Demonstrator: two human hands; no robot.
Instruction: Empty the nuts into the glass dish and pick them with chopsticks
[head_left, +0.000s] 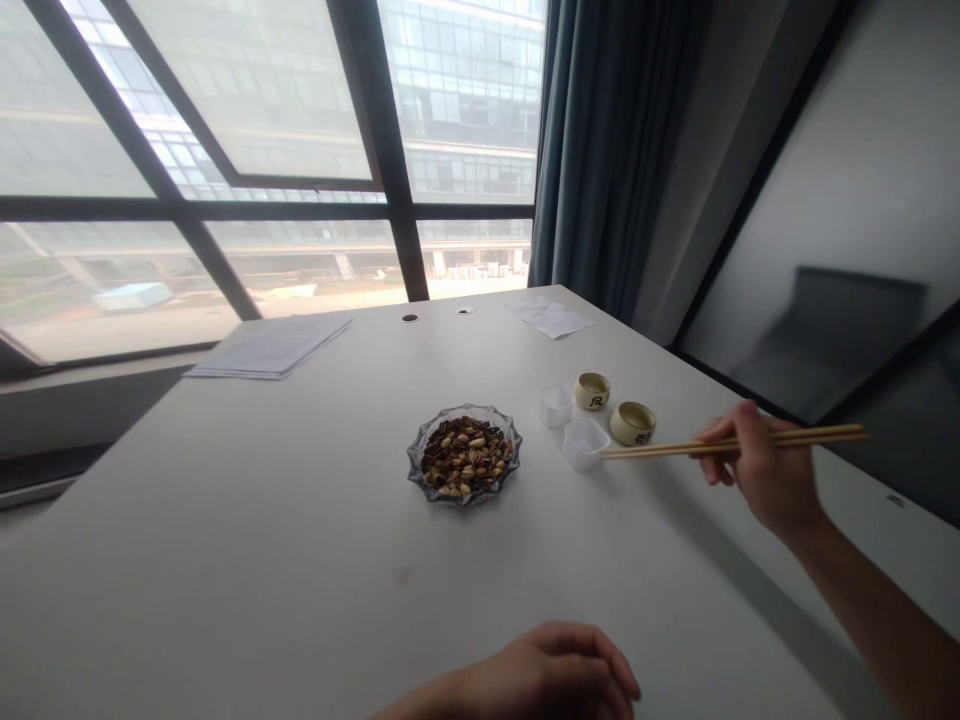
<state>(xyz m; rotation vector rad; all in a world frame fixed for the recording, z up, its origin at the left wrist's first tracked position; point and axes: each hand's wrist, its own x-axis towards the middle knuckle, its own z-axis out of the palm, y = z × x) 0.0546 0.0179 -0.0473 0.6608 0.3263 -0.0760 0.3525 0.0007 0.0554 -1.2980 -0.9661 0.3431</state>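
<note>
Grips chopsticks point(675, 448) in right hand point(757, 470) by the table's point(262, 520) right edge, tips just beside a clear plastic cup point(585, 443); rests left hand point(555, 680), loosely curled, empty, at the near edge.

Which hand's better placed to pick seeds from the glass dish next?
Right, probably. The right hand holds the chopsticks, tips aimed toward the glass dish and beside a clear plastic cup. The left hand rests curled on the table, no tool showing.
</note>
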